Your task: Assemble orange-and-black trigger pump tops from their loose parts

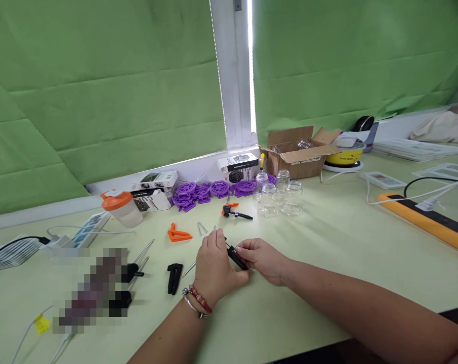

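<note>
A small, long black plastic part [237, 258] is held between my two hands near the middle of the table. My left hand [216, 263] curls over its left side, with the thumb along the near end. From the right, my right hand [264, 259] pinches its edge between thumb and fingers. A thin metal shaft [189, 269] sticks out beside my left hand; its other end is hidden. Left of it lies a folded black plastic piece [174, 278]. Beyond my hands are an orange V-shaped piece [178, 233], loose screws [202, 228] and a black-and-orange clamp-like assembly [234, 212].
Purple plastic wheels [219, 189], printed boxes [238, 169], glass jars [268, 199] and an open carton [297, 156] line the back. An orange-lidded bottle [124, 208] stands left. Dark-handled tools [130, 273] lie near a blurred patch. An orange power strip [426, 222] with cables is right.
</note>
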Demonstrator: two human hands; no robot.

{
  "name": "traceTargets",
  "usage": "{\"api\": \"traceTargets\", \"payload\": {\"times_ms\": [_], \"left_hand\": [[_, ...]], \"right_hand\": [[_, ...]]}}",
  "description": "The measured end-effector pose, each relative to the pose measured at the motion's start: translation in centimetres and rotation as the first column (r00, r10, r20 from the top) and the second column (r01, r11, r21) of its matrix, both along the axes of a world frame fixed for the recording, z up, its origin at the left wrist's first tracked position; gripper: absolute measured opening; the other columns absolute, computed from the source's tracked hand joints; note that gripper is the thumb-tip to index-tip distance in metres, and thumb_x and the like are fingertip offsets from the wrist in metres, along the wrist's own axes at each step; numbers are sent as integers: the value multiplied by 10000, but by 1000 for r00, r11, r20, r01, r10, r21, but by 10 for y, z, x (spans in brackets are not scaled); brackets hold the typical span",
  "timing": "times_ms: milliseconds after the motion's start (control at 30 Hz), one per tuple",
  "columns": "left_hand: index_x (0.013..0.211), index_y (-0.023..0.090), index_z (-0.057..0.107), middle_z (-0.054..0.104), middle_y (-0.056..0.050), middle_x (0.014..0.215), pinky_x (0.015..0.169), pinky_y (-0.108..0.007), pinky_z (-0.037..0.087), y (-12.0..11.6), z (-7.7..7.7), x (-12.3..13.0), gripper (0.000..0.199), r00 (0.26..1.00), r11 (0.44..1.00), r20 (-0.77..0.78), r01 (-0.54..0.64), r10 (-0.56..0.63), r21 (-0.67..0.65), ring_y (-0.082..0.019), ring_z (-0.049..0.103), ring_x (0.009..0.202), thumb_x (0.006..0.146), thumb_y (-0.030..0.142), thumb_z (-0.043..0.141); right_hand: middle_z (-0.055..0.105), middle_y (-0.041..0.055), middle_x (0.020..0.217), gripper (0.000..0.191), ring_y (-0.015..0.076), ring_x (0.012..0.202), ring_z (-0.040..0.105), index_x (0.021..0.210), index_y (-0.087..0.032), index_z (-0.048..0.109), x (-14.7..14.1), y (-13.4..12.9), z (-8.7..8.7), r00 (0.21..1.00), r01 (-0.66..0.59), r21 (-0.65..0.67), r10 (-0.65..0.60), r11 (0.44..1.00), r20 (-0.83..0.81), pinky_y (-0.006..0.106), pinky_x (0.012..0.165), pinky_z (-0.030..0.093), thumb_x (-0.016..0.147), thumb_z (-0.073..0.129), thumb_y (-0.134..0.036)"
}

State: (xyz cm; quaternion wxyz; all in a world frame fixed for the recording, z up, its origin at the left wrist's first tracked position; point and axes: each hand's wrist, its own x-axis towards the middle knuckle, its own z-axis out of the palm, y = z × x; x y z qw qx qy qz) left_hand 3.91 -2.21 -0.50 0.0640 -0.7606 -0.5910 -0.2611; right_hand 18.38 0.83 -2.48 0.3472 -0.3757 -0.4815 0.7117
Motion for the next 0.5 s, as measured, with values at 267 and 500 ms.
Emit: {"api": "traceTargets", "payload": {"times_ms": [267,500], "left_hand": [[1221,108,380,516,-174,1153,903,-487,437,0,1,0,880,999,999,35,3,-2,-36,-337,496,1068,463,437,682],[1226,117,380,514,-168,1162,916,-482,431,1,-2,-1,891,999,998,52,3,0,-64,-340,489,1088,457,445,686]], "right_hand": [[478,-27,602,325,79,545,376,671,-137,552,0,1,0,1000,-5,-12,4,1000,-7,246,549,299,669,688,-432],[475,-30,587,319,75,529,380,648,-139,551,1,1,-5,1000,-3,4,3,1000,9,243,536,304,693,672,-431]]}}
